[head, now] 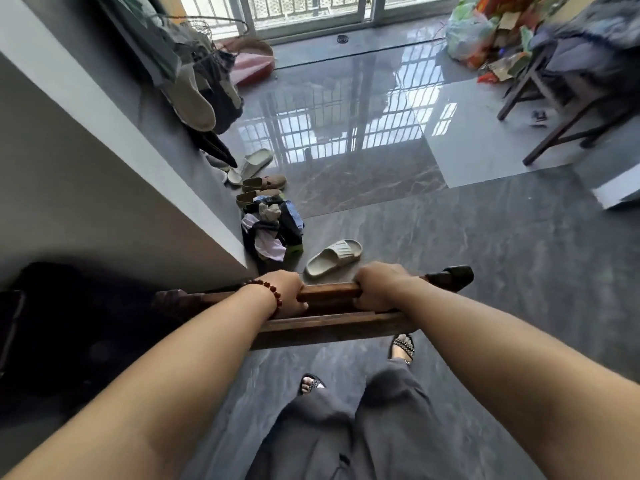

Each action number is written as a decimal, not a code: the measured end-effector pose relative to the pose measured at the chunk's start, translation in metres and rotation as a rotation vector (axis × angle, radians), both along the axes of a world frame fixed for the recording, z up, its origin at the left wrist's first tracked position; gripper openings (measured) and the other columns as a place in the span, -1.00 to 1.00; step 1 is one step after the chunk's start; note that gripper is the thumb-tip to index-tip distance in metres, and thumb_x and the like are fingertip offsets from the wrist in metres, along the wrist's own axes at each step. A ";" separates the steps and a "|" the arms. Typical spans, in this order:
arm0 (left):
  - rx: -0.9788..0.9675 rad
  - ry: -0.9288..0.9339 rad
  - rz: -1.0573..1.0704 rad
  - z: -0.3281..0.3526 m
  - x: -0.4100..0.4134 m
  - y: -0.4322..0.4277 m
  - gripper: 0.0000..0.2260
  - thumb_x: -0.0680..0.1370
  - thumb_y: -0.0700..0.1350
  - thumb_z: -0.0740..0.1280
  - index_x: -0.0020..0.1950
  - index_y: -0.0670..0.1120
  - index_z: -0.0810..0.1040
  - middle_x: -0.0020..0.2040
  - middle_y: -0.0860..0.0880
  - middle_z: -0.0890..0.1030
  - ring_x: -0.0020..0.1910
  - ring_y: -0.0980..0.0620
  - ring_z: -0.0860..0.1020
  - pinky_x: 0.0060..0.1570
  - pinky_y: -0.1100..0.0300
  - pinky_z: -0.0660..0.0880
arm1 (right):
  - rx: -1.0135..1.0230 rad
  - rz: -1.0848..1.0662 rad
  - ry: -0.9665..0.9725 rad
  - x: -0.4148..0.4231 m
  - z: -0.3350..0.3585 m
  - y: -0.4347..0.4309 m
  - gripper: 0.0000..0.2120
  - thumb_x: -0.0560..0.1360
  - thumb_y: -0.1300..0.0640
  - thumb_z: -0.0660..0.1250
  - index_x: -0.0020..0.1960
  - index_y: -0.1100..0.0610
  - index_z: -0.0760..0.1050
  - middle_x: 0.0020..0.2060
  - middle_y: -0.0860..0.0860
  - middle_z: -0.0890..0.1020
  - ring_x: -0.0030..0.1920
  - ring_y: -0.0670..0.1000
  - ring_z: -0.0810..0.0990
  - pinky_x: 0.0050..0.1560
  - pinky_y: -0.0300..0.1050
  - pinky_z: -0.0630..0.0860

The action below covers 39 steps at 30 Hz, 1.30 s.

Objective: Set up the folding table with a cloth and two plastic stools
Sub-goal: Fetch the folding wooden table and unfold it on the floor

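1. A person stands on a glossy grey floor (485,254) holding the folding table (329,325), folded flat and seen edge-on, level across the body.
2. The left hand (289,294), a red bead bracelet (272,289) on its wrist, is wrapped over the table's top rail (330,292), fingers curled down the far side.
3. The right hand (375,289) is clenched round the same rail just beside the left, with a short bare stretch of wood between the two fists.
4. The table's dark wood runs out past both hands. Its left end is lost in shadow by the wall (86,168), and its dark right end (453,277) juts beyond the right wrist.
5. Below the table are the person's grey trousers and black sandals (403,348).
6. A pale slipper (334,258) lies on the floor just beyond the hands, next to a heap of clothes (273,226) at the wall's corner. A pair of brown shoes (265,183) sits further along.
7. Far right, a stuffed plastic bag (467,36) sits among loose packaging, though its contents are too blurred to name.
8. A pink basin (252,64) leans near the balcony door, and what it holds cannot be told.
9. A wooden-legged stand (521,88) at right carries a pile of dark cloth.
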<state>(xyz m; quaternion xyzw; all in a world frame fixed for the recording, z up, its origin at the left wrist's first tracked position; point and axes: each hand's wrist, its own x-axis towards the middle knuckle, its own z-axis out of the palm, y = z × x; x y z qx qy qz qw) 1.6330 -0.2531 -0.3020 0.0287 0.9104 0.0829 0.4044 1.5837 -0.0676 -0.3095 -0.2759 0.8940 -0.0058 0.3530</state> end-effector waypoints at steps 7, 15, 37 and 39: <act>0.003 -0.006 -0.124 0.002 -0.041 0.086 -0.73 0.54 0.04 0.28 0.10 -0.10 0.57 0.01 -0.08 0.61 0.00 -0.06 0.56 -0.03 0.16 0.43 | -0.008 -0.134 -0.031 -0.017 0.003 0.091 -0.74 0.45 -0.05 0.30 0.11 -0.02 0.56 0.08 0.03 0.60 0.09 0.10 0.56 -0.09 -0.15 0.38; -0.065 0.042 -0.268 -0.003 -0.102 0.205 -0.71 0.51 0.11 0.26 0.02 -0.07 0.60 -0.02 -0.07 0.59 0.01 -0.08 0.54 -0.02 0.16 0.43 | -0.003 -0.231 -0.032 -0.056 0.006 0.213 -0.78 0.48 -0.05 0.28 0.05 0.01 0.56 0.01 0.02 0.59 0.02 0.08 0.55 -0.11 -0.14 0.40; -0.007 -0.028 -0.565 -0.002 -0.265 0.453 -0.76 0.51 0.04 0.27 -0.05 -0.11 0.57 -0.16 -0.11 0.58 -0.17 -0.08 0.51 -0.17 0.15 0.41 | 0.005 -0.569 0.015 -0.149 0.009 0.449 -0.85 0.48 -0.06 0.29 -0.05 -0.02 0.56 -0.02 -0.02 0.61 -0.02 0.05 0.56 -0.14 -0.13 0.38; -0.010 -0.050 -0.595 -0.006 -0.283 0.466 -0.79 0.50 0.06 0.28 -0.11 -0.07 0.54 -0.18 -0.08 0.56 -0.17 -0.07 0.52 -0.17 0.15 0.41 | 0.018 -0.588 -0.019 -0.162 0.009 0.460 -0.83 0.47 -0.06 0.30 -0.01 -0.03 0.57 -0.03 -0.02 0.61 -0.01 0.05 0.57 -0.13 -0.13 0.41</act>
